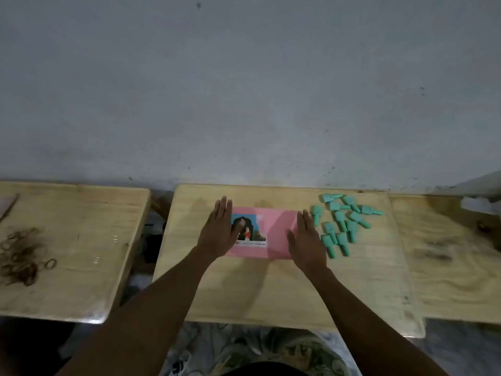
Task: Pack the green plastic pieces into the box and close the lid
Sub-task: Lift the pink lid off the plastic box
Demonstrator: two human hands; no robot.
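A flat pink box (273, 234) with a picture label on its lid lies shut in the middle of the centre wooden table (271, 294). My left hand (219, 230) lies flat with straight fingers over the box's left end. At the box's right end my right hand (307, 241) is spread flat, fingers straight. Several green plastic pieces (343, 222) lie scattered on the table just right of my right hand, none held.
A second wooden table (81, 253) on the left carries a heap of brown rubber bands (23, 256). A third table (455, 261) adjoins on the right, with a white object (477, 203) at its far edge. A grey wall stands behind the tables.
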